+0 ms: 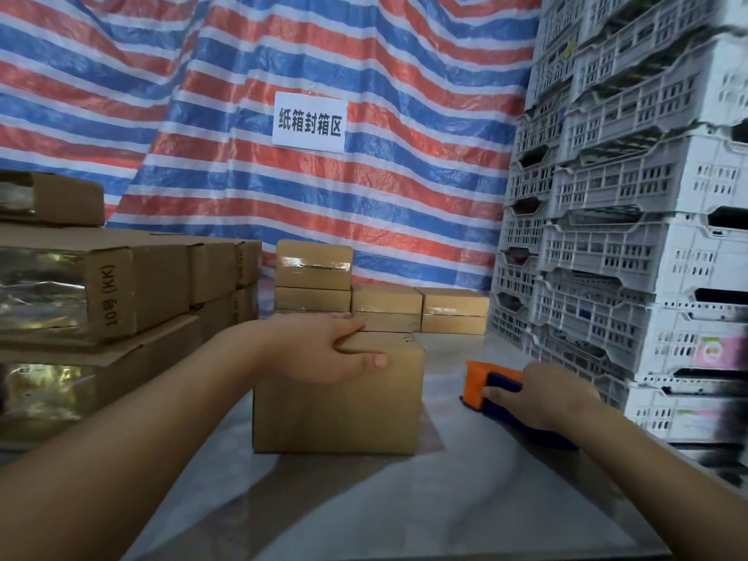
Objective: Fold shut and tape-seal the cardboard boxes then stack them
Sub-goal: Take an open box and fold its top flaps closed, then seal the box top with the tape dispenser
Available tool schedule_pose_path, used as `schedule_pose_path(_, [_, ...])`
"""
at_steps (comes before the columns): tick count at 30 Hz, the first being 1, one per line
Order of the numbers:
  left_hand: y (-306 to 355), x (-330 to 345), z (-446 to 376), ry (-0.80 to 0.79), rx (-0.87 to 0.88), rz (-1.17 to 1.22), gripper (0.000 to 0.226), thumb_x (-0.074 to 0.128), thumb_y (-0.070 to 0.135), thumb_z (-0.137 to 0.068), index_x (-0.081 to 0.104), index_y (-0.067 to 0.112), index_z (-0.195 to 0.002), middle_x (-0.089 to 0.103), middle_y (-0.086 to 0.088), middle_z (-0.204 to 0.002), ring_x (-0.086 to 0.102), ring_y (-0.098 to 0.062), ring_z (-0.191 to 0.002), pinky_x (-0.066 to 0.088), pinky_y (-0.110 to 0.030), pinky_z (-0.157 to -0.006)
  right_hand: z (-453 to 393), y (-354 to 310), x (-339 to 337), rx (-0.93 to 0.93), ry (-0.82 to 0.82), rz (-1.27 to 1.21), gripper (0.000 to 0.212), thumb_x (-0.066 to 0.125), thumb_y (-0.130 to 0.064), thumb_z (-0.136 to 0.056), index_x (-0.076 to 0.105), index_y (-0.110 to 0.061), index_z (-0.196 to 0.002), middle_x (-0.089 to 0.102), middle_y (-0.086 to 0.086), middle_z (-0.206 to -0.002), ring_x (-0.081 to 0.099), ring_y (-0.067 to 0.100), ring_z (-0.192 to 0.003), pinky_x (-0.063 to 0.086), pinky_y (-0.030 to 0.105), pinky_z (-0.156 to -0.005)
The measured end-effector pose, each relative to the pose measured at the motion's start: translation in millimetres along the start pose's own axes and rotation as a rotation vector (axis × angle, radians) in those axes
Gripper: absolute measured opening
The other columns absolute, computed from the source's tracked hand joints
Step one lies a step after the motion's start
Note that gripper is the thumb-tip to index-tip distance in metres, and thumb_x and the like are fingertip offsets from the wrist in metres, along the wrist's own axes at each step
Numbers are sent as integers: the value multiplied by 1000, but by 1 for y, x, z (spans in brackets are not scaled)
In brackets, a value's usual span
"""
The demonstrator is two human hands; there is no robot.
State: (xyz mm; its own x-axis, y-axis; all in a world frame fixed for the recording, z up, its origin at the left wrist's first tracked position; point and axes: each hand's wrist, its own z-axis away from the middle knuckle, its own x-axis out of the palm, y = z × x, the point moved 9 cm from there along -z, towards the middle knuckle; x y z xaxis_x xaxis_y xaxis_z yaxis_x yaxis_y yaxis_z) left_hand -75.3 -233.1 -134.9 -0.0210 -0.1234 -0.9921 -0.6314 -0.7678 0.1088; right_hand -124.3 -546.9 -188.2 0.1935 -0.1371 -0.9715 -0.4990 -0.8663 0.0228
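- Gripping top near edge of cardboard box (338, 402): left hand (324, 350), thumb on front face; box mid-table (404, 500).
- Right hand (538, 398) curled round orange-blue tape dispenser (491, 386), just right of box.

Dim, bluish, even light — soft shadow beside the box (338, 392); edges bend and blur, glare left of it

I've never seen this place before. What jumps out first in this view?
The red, white and blue striped tarp fills the back wall, with a white paper sign pinned in its middle. In front, the left hand grips the top edge of a cardboard box on the table, while the right hand holds an orange and blue tape dispenser beside it. Pale plastic crates tower at the right.
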Motion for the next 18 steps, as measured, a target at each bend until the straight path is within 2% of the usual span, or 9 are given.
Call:
schedule_pose_path(3, [4,-3,3,-5,-26,109,96,12,90,-70,15,43,-154,9,12,-164,13,-20,-151,9,-47,-119,1,-9,-9,-30,124,-103,63,45,-82,-81,49,-20,-85,55,-4,-74,59,15,-69,48,32,-63])
schedule_pose_path(5, [6,-4,4,-5,-33,200,83,10,83,-80,16,45,-153,11,11,-164,11,-20,-151,6,-48,-118,-1,-18,-29,-59,183,-242,64,46,-79,-84,53,-16,-77,59,0,-67,60,15,-60,42,29,-52])
schedule_pose_path(7, [6,-6,5,-12,-28,292,68,13,75,-91,20,46,-152,19,8,-163,16,-20,-149,9,-46,-118,-5,-28,-59,-87,232,-408,74,41,-82,-81,59,-11,-68,63,6,-61,62,19,-56,41,29,-50])
schedule_pose_path(9, [1,-9,5,-20,-38,415,56,17,68,-97,35,46,-146,39,7,-153,34,-17,-141,18,-44,-116,-6,-38,-93,-95,258,-678,82,41,-84,-76,65,-6,-67,67,10,-58,66,22,-57,42,28,-50])
schedule_pose_path(10, [-5,-13,6,-1,-55,494,49,21,65,-99,48,45,-134,53,10,-140,48,-10,-129,28,-39,-111,-6,-45,-107,-96,247,-828,81,46,-84,-76,68,-7,-69,68,8,-56,67,20,-53,42,25,-47])
schedule_pose_path(11, [-11,-18,7,21,-77,576,41,26,63,-99,57,44,-117,65,14,-118,59,-2,-110,37,-30,-97,-7,-54,-120,-105,216,-963,77,51,-83,-76,70,-9,-72,69,4,-54,67,15,-49,42,21,-42])
schedule_pose_path(13, [-24,-24,7,59,-100,716,33,35,59,-98,61,38,-100,69,16,-92,65,2,-85,40,-20,-72,-10,-79,-139,-151,102,-1177,74,61,-85,-67,70,-13,-82,73,2,-61,68,13,-49,45,18,-43])
schedule_pose_path(16, [-26,-26,5,33,-59,890,25,36,43,-103,58,37,-96,65,16,-97,62,0,-90,46,-14,-68,-14,-122,-160,-279,-75,-1351,96,71,-90,-37,71,-18,-100,78,5,-85,72,21,-73,53,29,-64])
schedule_pose_path(18, [-30,-28,5,42,-73,1038,29,32,40,-105,57,29,-93,63,11,-93,60,-11,-94,43,-18,-75,-14,-147,-167,-358,-156,-1411,92,75,-87,-33,71,-21,-98,78,2,-85,72,17,-70,55,28,-62])
